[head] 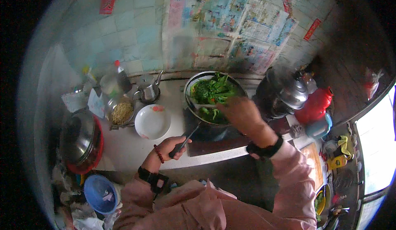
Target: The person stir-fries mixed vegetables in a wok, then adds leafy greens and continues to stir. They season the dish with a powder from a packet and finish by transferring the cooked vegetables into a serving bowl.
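Note:
My left hand grips the dark handle of a long-handled cooking utensil. Its thin metal shaft reaches the near rim of a wok, and its far end is hidden. Above or inside the wok is a white dish heaped with leafy greens. My right hand, blurred, has its fingers at the dish's lower right edge and seems to hold it; the fingertips are partly hidden. Below the dish, more greens show in the wok. A white bowl with red decoration stands on the counter to the left.
Left are a metal kettle, a bowl of pale, crumbly food, a dark bottle and a lidded pot. A blue bucket sits lower left. Right of the wok stand a large lidded pot and a red kettle.

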Tool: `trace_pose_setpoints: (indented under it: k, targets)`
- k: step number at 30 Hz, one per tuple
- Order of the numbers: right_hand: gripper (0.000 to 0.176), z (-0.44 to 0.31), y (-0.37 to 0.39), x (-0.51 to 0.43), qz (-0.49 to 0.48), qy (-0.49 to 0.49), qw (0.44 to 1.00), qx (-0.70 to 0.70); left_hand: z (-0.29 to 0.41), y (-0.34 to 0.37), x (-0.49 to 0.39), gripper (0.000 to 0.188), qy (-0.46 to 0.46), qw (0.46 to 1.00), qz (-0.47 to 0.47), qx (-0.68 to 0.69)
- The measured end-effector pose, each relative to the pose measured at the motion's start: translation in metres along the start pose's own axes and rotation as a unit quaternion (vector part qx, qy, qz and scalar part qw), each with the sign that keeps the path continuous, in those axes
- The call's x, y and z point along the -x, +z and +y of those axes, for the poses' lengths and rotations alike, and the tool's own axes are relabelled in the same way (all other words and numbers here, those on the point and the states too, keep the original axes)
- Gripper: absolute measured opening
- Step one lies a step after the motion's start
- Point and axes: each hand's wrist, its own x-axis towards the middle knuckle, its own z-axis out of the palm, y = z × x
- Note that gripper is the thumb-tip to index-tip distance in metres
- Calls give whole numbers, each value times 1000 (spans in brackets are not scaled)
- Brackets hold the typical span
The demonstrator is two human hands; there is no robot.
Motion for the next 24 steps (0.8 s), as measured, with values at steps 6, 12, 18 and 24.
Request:
trace_pose_setpoints:
  k: [6,12,18,24]
  targets:
    - [18,-19,49,-43,-113,133,984,20,-3,2,0,36,17,999,27,-2]
    - [18,64,55,57,-152,-8,987,-60,-4,2,0,36,21,999,37,3]
    - [18,30,50,111,-234,-9,968,-93,-1,9,4,35,22,999,34,6]
    - [23,14,60,86,-108,139,979,-102,1,14,7,33,24,999,46,-10]
